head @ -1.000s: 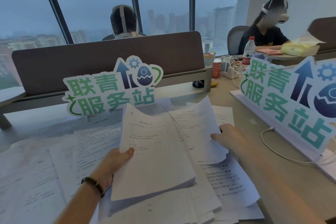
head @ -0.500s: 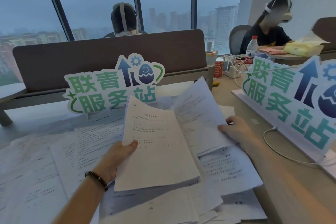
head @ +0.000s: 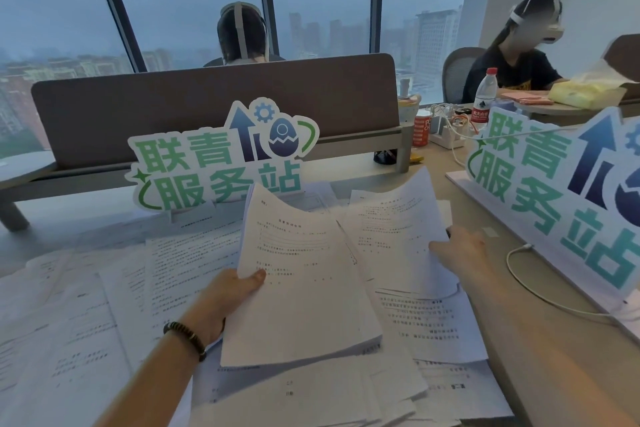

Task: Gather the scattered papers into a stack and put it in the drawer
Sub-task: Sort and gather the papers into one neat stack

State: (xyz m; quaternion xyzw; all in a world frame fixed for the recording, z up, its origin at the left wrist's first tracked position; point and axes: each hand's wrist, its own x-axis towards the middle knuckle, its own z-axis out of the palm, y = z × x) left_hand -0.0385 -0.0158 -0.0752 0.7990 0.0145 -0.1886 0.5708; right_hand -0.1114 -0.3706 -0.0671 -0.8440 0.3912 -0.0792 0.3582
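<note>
Head camera looks down on a desk [head: 540,350] that fills the lower frame, with loose papers [head: 104,315] spread across its lower left and middle. Two standing signs, one at centre [head: 221,163] and one at right [head: 568,204], border the work area. At centre the left hand [head: 225,298] grips a thick stack [head: 304,295] by its left edge, thumb on top, tilted up off the desk. Just right of it the right hand [head: 457,250] pinches a lifted sheet [head: 394,225]. No drawer is visible. The step looks like adding that sheet: lay it squarely on the stack, corners matched, keeping the thumb clamped so the pile does not fan out.
</note>
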